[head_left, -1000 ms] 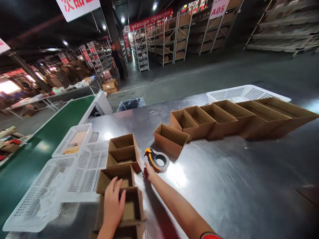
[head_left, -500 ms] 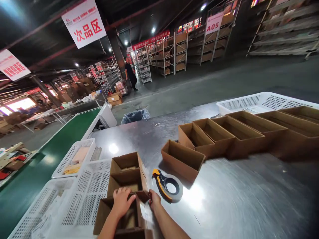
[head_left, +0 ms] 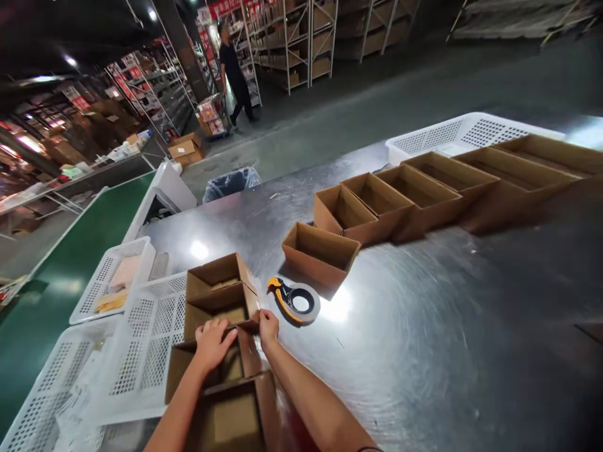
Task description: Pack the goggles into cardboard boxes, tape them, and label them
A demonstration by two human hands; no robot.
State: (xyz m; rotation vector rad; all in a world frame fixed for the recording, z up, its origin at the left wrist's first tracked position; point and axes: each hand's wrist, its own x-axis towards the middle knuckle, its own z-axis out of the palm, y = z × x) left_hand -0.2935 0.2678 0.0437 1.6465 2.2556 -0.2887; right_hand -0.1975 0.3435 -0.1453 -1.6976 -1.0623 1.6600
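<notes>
Open-topped cardboard boxes stand in a row in front of me. My left hand (head_left: 214, 342) lies over the adjoining walls between the middle cardboard box (head_left: 221, 307) and a nearer one (head_left: 181, 370), its fingers hooked over the rim and thumb apart. At the outer right corner of the middle box, my right hand (head_left: 268, 328) has its fingers curled against the cardboard; the fingertips are partly hidden. Clear tape seems to shine along the boxes' right sides. Just beyond my right hand, a yellow-and-black tape dispenser (head_left: 281, 297) with its roll lies flat on the metal table (head_left: 400, 351).
White perforated baskets (head_left: 141, 351) stand to the left, beside a green conveyor belt (head_left: 89, 238). More open boxes (head_left: 348, 210) line the far right, before another white basket (head_left: 471, 129). A lined bin (head_left: 230, 184) stands past the table. A person (head_left: 235, 75) walks in the background.
My view has tilted down and shifted, so more of the nearest box shows. Both hands stay at the same box edges. The person in the background is in a different stride.
</notes>
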